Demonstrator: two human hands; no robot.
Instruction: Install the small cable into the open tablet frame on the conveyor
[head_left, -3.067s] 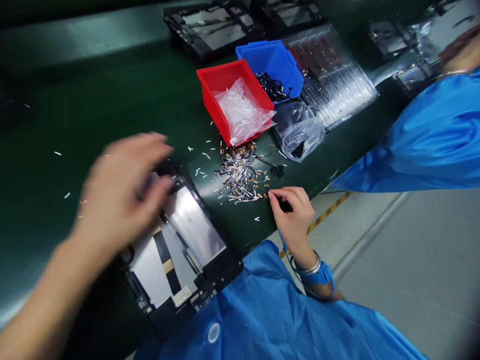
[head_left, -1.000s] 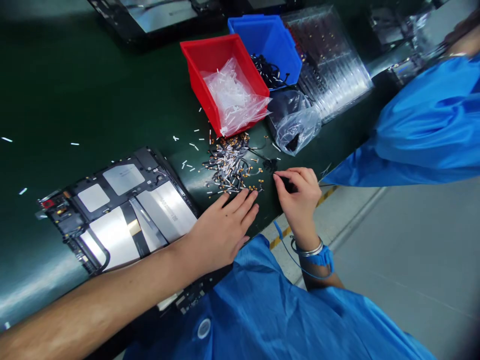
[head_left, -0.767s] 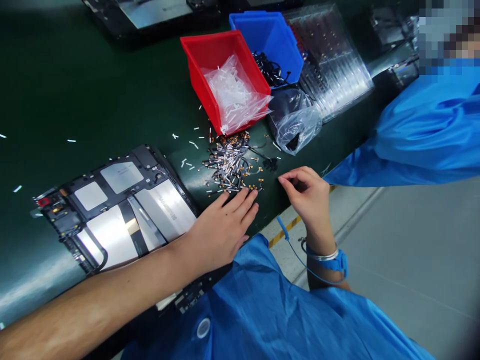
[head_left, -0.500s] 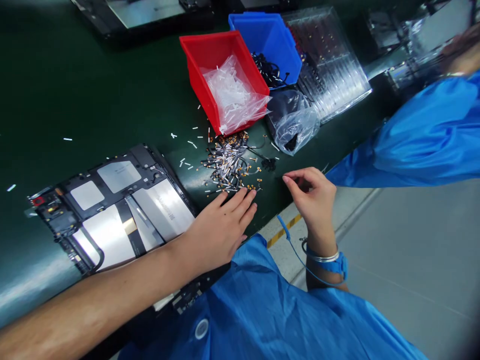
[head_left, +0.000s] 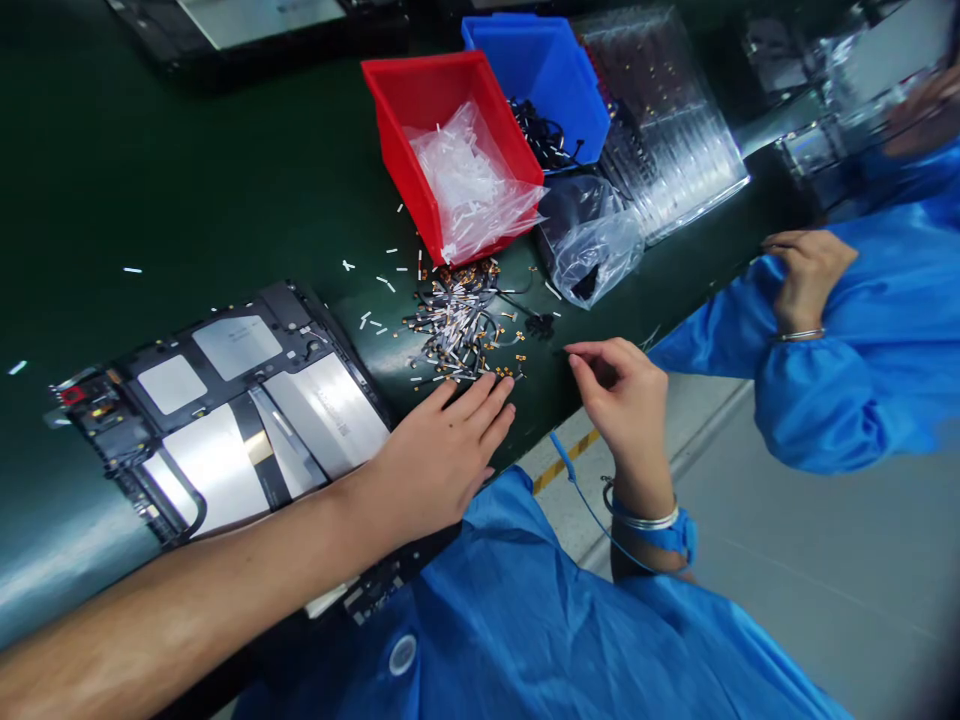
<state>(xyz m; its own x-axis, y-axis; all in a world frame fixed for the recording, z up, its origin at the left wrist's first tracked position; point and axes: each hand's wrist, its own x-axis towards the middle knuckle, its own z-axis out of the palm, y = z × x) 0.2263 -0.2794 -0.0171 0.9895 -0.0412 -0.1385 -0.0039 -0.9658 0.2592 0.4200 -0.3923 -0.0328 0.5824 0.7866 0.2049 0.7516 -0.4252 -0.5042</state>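
Dark green workbench surface (head_left: 187, 180), running left to far right, lit with a sheen at near left. Grey floor (head_left: 825, 580) at right; yellow-and-black striped marking (head_left: 566, 465) beside the bench edge.

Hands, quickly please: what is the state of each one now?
Left hand: open, flat, fingertips at the pile of small parts.
Right hand: fingers pinched; whether it holds something cannot be told.
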